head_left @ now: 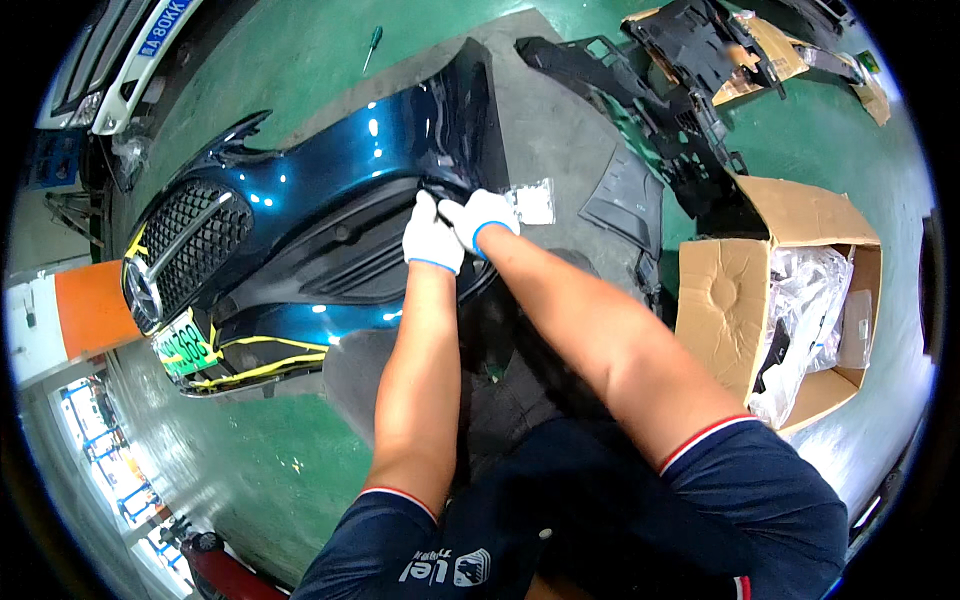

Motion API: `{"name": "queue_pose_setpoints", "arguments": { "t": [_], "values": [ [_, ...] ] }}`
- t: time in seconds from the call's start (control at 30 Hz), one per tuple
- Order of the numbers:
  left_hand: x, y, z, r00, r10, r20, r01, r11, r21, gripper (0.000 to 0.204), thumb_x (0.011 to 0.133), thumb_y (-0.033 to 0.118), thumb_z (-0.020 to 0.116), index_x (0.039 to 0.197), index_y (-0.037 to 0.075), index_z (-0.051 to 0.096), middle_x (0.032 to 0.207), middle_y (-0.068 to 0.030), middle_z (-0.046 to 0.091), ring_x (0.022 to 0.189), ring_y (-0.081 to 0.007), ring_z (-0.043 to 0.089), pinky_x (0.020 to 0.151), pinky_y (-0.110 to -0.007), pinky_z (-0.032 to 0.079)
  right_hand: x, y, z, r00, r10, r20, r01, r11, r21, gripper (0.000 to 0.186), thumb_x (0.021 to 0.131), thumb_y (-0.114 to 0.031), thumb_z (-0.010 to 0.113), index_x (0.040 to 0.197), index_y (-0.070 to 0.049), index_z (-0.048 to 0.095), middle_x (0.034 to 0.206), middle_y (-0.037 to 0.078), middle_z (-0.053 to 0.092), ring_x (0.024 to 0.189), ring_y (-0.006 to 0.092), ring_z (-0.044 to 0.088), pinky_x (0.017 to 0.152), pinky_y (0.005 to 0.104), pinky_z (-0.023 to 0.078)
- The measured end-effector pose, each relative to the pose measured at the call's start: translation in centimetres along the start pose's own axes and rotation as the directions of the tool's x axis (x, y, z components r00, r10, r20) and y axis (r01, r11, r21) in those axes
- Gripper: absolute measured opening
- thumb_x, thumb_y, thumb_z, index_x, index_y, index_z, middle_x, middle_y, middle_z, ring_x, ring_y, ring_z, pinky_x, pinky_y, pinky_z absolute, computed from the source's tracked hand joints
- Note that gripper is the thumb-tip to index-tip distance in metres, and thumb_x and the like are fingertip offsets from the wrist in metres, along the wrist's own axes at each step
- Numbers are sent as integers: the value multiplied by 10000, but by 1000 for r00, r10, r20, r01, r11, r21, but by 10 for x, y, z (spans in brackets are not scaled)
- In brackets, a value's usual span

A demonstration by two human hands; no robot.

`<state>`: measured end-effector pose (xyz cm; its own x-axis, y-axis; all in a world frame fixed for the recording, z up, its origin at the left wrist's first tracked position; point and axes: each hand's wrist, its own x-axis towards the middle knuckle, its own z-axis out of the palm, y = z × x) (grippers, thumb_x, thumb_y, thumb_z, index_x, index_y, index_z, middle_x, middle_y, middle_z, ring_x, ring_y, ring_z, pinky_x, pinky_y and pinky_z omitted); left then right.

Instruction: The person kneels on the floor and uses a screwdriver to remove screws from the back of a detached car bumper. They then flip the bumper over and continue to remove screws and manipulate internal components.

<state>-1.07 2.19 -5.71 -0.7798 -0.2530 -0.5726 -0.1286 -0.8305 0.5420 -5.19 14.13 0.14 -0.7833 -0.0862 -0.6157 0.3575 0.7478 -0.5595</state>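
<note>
Holding both bare forearms out from dark blue sleeves (770,490), I have my white-gloved left hand (432,238) and right hand (482,218) close together at the upper right end of the black trim (335,262). My thumbs lie near each other and my fingers bend down over the edge; I cannot tell how far either grip is open, or whether anything small is between the fingertips.

That trim sits in the dark blue car bumper (345,150), which lies before me and to my left on a grey mat (550,105). At its left end are a mesh grille (200,235), a green plate (187,343) and strips of yellow tape (265,368).

Just past my right hand is a small clear packet (533,202) with white in it. Further right lie a dark grey panel (628,205) and an open cardboard box (718,300) with clear plastic bags (805,310) inside. Beyond, black plastic parts (690,60) are heaped at upper right, and a screwdriver (374,45) lies on the green floor (300,60).
</note>
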Motion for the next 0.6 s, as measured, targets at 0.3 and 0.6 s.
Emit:
{"name": "queue_pose_setpoints", "arguments": {
  "t": [0.3, 0.6],
  "values": [
    [31, 19, -51, 952, -219, 215, 229, 973, -26, 463, 1106, 433, 539, 1044, -7, 671, 1005, -171, 748, 953, -320, 701, 970, -476, 552, -21, -10, 2, 986, -75, -147, 76, 997, -1, 727, 863, -684, 702, 1192, -38, 762, 1231, 252, 733, 1161, 398, 719, 974, 475, 596],
    [17, 23, -22, 982, -182, 58, 178, 982, 69, 303, 1122, 302, 544, 1144, 17, 643, 1029, -150, 723, 959, -318, 693, 901, -479, 575, -22, -32, -6, 993, 68, -98, -66, 998, 22, 649, 846, -644, 749, 1187, -93, 794, 1240, 179, 755, 1162, 343, 735, 964, 444, 610]
  ]
}}
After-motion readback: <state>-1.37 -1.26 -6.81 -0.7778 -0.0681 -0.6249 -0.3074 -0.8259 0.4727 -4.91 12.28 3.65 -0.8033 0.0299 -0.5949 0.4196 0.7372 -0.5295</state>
